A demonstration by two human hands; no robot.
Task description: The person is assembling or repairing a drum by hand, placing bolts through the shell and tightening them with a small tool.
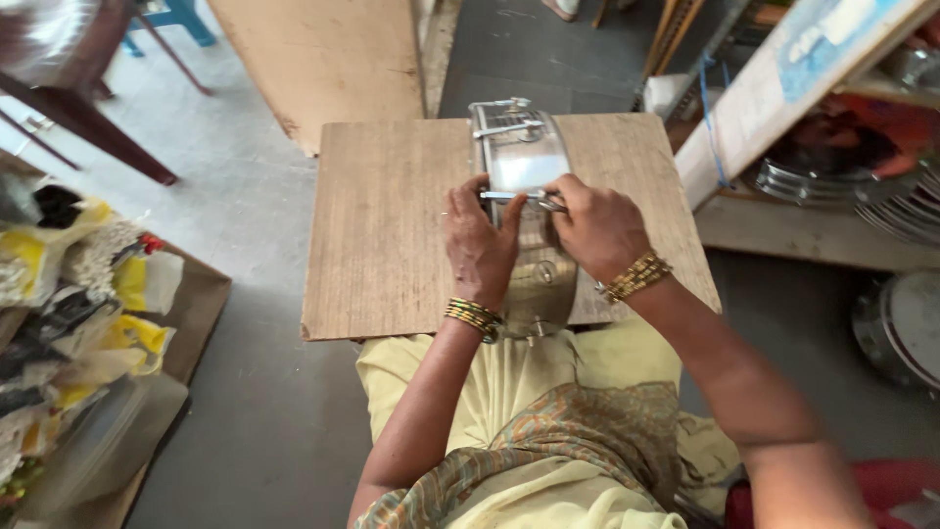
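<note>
Both hands are gripping a steel tiffin (529, 196) lying on a board (392, 225) across the lap, left hand (478, 245) steadying it, right hand (597, 230) pinching its clasp rod (509, 196), seemingly not yet fastened.

1. A shiny steel container (524, 162), long and rounded, lies lengthwise on a wooden board (392, 225), its near end at the board's front edge.
2. Wire clasps (504, 116) sit at its far end.
3. A thin metal bar (509, 196) crosses its middle, pinched between both hands.
</note>
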